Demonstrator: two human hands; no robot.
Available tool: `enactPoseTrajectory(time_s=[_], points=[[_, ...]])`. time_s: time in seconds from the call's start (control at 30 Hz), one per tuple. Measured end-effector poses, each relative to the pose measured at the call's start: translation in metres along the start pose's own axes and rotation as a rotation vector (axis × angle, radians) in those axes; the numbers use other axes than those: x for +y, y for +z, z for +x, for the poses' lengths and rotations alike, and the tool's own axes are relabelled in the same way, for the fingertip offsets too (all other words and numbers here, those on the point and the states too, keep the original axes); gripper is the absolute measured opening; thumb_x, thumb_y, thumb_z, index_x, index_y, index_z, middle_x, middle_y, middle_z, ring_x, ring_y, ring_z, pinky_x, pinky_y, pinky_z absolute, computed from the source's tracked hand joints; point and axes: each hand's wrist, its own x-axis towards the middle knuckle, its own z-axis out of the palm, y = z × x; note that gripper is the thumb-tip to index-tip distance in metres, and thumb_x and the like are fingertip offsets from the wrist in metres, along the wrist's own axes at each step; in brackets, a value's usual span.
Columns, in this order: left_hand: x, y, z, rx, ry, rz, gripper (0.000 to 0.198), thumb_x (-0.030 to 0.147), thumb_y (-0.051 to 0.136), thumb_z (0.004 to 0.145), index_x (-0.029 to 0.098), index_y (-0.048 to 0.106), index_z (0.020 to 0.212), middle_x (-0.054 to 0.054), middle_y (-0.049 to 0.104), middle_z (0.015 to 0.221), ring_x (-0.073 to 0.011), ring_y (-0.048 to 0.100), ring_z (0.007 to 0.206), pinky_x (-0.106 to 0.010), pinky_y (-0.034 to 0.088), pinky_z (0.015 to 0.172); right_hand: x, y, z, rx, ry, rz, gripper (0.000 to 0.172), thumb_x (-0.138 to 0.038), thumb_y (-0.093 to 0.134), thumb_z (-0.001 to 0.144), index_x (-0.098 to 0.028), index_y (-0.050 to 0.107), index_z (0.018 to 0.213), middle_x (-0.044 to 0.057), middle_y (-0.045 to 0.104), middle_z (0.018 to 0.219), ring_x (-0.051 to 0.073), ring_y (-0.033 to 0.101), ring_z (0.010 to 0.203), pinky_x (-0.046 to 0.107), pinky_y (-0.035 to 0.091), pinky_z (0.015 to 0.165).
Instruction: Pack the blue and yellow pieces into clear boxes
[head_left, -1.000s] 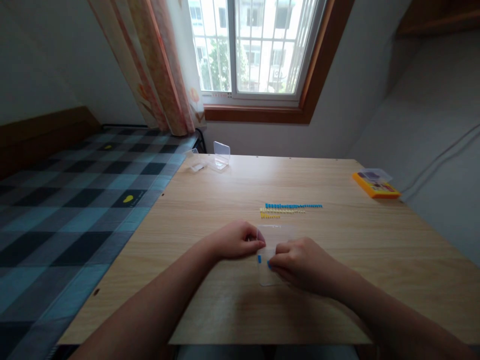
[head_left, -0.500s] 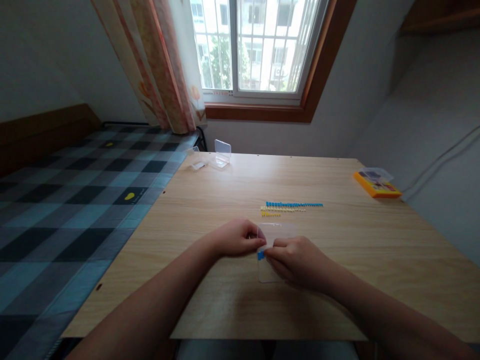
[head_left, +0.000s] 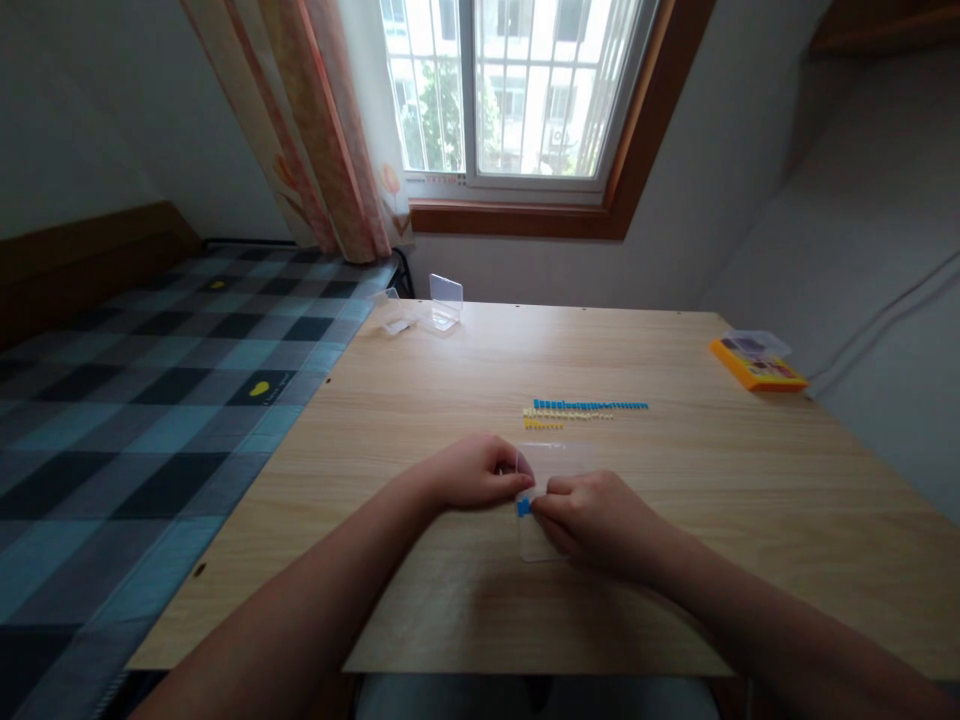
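Observation:
Both my hands rest on the wooden table (head_left: 420,400) at a small clear plastic plate (head_left: 541,462). My left hand (head_left: 472,470) is closed, its fingertips pinching the plate's left edge. My right hand (head_left: 592,515) is closed too, fingers pinched at a small blue piece (head_left: 523,507) on the plate. Just beyond the plate lie a row of blue pieces (head_left: 590,405) and shorter rows of yellow pieces (head_left: 564,417).
Two open clear plastic boxes (head_left: 442,303) stand at the table's far left corner. An orange box with a clear lid (head_left: 757,363) lies at the far right. A bed with a checked blue cover (head_left: 150,400) adjoins the table's left side. Window and curtain behind.
My right hand has shifted slightly left, bringing its pinched fingers up to the blue piece by my left fingertips. The left hand has stayed put.

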Motion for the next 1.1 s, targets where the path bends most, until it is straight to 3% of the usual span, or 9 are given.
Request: enactPoseTrajectory(time_s=[1.1], points=[[0.0028,-0.0005,-0.0013,-0.002,0.001,-0.034,0.025,0.029,0.06,0.091,0.015,0.081,0.094,-0.004,0.08,0.086,-0.0167,0.066,0.074,-0.025,0.043,0.066,-0.0025,-0.001,0.0011,0.001,0.009,-0.019,0.016,-0.014,0.056,0.092,-0.018,0.068,0.082,0.003,0.073,0.081,0.013,0.059,0.063,0.029,0.031,0.06]])
